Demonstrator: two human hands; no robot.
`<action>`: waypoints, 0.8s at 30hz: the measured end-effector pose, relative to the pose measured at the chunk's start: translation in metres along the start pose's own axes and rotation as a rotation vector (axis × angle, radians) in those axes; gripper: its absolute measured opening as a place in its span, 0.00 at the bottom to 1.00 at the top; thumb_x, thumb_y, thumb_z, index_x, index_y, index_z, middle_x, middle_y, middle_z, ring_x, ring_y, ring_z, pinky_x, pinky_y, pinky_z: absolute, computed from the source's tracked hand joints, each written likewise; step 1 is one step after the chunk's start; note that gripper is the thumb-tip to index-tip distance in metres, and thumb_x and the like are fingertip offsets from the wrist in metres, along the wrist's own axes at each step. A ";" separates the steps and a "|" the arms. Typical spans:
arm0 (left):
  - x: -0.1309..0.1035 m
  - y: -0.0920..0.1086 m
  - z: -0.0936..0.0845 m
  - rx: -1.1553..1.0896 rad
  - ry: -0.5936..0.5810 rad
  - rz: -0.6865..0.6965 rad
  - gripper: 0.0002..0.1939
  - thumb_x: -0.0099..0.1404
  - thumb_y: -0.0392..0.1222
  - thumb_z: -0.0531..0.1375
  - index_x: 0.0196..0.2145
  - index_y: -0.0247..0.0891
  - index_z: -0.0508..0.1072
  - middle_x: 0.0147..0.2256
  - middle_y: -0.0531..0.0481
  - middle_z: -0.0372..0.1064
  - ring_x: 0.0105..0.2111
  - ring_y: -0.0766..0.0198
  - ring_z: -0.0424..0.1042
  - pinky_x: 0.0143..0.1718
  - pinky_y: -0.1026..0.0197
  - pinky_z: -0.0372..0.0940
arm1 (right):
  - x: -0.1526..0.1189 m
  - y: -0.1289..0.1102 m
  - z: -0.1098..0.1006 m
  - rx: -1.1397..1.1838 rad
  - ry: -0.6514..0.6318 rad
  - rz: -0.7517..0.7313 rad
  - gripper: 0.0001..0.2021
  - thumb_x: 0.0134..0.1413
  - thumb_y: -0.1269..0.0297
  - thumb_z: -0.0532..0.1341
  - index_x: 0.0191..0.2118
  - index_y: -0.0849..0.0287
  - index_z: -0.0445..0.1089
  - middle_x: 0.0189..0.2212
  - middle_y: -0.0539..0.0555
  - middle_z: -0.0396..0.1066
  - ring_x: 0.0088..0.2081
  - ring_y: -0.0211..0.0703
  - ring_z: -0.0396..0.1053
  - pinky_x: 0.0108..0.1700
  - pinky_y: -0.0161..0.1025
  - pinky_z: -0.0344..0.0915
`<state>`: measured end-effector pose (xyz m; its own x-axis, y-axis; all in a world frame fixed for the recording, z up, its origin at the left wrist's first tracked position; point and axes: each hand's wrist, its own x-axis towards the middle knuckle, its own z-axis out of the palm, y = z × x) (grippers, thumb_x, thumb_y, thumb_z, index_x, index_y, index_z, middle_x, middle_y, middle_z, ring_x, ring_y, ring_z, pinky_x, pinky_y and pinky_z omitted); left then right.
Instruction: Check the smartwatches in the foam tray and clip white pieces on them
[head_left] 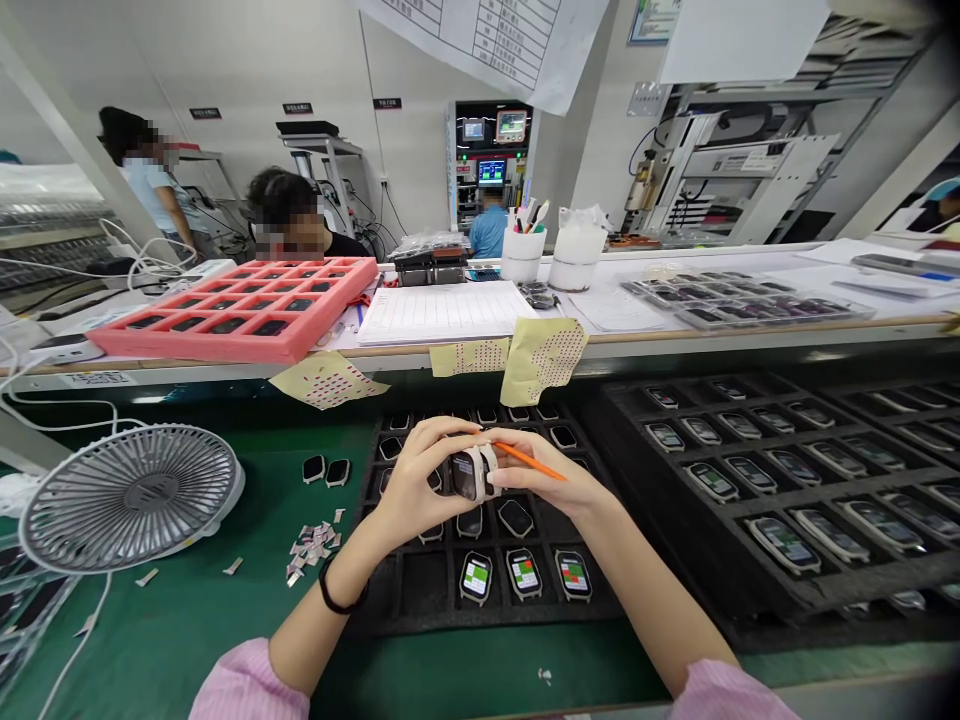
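Holding a watch [465, 475] with its dark screen turned leftward, I pinch it between fingertips above and thumb below with my left hand [420, 480], while the bent fingers of my right hand [555, 478] keep an orange stick [536, 462] and meet the pale piece [492, 465] just right of the screen. Under both hands a black tray [487, 622], three lit watches [525, 573] in its nearest row, lies on the green bench [420, 670], between a fan [135, 495] and another watch-filled tray [690, 560].

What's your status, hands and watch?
Left hand and right hand on watch, above black tray. Orange stick in right hand. Fan off left, not blocking.
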<state>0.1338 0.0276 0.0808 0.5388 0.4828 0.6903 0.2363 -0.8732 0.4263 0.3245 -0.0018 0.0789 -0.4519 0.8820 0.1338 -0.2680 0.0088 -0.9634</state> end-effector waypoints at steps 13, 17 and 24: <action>-0.002 -0.001 0.006 0.032 0.039 0.021 0.18 0.60 0.39 0.62 0.49 0.44 0.71 0.46 0.45 0.73 0.47 0.54 0.70 0.50 0.50 0.63 | 0.001 0.006 0.020 -0.088 0.175 -0.079 0.18 0.44 0.59 0.70 0.43 0.56 0.72 0.33 0.51 0.71 0.36 0.42 0.69 0.41 0.40 0.68; -0.002 0.000 0.001 0.053 0.065 -0.016 0.19 0.57 0.42 0.65 0.47 0.44 0.72 0.50 0.42 0.71 0.49 0.51 0.69 0.50 0.49 0.63 | -0.002 -0.003 0.012 -0.210 0.225 -0.230 0.18 0.53 0.55 0.64 0.49 0.54 0.70 0.38 0.53 0.73 0.40 0.44 0.71 0.45 0.42 0.67; -0.003 0.003 -0.005 -0.048 0.053 -0.070 0.20 0.55 0.43 0.68 0.45 0.41 0.72 0.42 0.44 0.76 0.42 0.53 0.74 0.44 0.54 0.66 | -0.030 -0.012 0.008 -0.315 0.376 -0.705 0.24 0.66 0.56 0.47 0.31 0.56 0.79 0.21 0.55 0.72 0.19 0.39 0.65 0.19 0.37 0.57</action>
<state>0.1293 0.0242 0.0827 0.4789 0.5464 0.6871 0.2323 -0.8337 0.5010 0.3348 -0.0317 0.0883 0.0585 0.7184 0.6932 -0.1058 0.6949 -0.7113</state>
